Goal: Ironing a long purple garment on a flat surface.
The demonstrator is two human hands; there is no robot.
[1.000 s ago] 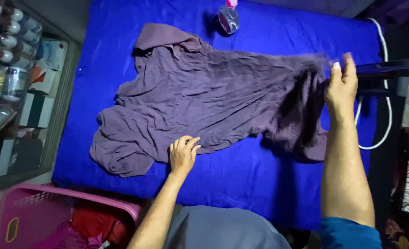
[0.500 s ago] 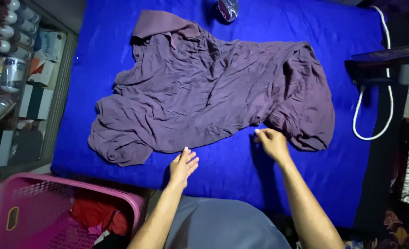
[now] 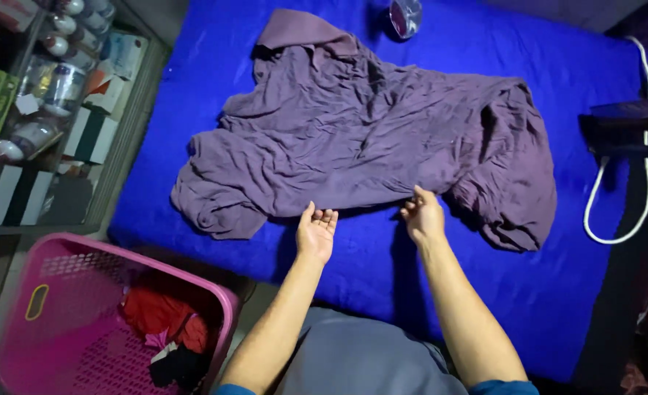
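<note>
My left hand (image 3: 317, 234) sits palm up, fingers loose & spread, gripping nothing, just below the near hem of the purple garment (image 3: 360, 139), which lies crumpled across the centre of the blue cloth-covered surface (image 3: 573, 292), collar toward the top of frame. My right hand (image 3: 423, 218) is at the hem, lower centre-right, fingertips curled onto the fabric edge; can't tell if it's a real pinch or just a touch. Risks as I see them: w/ only one hand on the hem, any pull would prob drag the fabric skewed & deepen the wrinkles. The bunched wad at the right of the garment looks folded over itself, so a tug there could trap the fold underneath. The small clear container (image 3: 406, 16) at top centre is near the collar; a hard slide of the cloth could knock it. White cord (image 3: 616, 219) at right edge is near the bunched end, could snag. Pink basket (image 3: 214, 292) lower left is well apart, no issue.
</note>
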